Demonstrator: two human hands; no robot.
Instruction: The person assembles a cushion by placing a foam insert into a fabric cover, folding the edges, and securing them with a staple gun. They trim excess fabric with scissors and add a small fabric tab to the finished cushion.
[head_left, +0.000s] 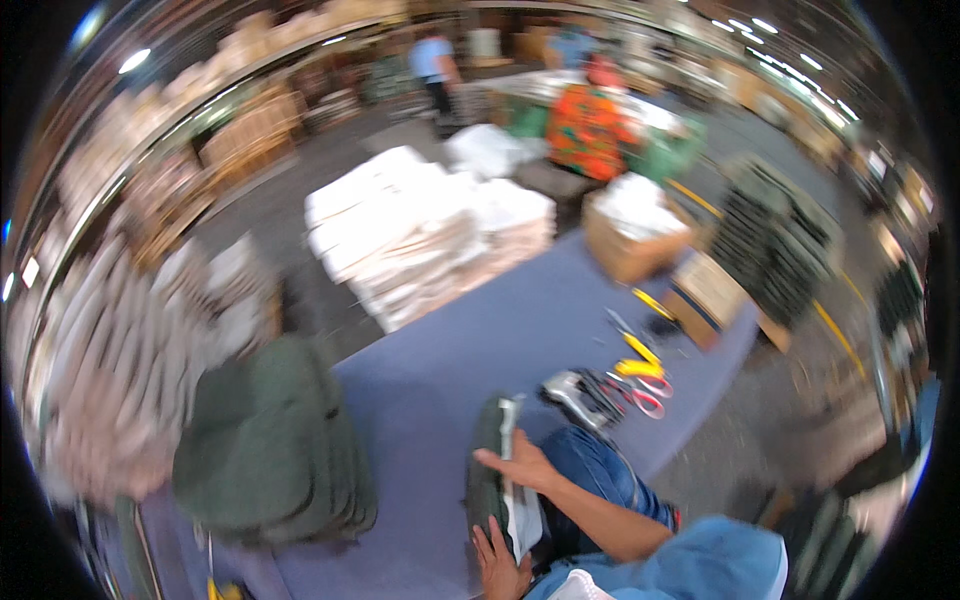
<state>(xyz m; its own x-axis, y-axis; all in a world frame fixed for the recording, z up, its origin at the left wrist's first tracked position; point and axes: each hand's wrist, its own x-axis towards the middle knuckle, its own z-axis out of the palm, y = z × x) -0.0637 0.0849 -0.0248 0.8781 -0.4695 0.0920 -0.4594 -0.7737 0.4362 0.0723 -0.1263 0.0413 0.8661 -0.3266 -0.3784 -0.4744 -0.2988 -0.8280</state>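
Observation:
A dark green padded cushion (486,455) with a white strip along its right side stands on edge at the front of the blue-covered table (420,390). My right hand (522,464) grips its upper part, thumb laid across the top edge and fingers on the white side. At the near end my left hand (502,568) straddles the cushion, its fingers along the green side and its thumb by the white strip. Left of my hands rises a stack of similar dark green cushions (265,440). A grey metal hand tool (577,396) lies just beyond my right hand.
Red-handled scissors (650,402), yellow-handled tools (640,352) and a yellow cutter (653,303) lie on the right. Cardboard boxes (703,298) stand at the table's far end. White stacks (400,225) rise behind; dark green piles (770,240) stand right. Other people (590,130) are farther off.

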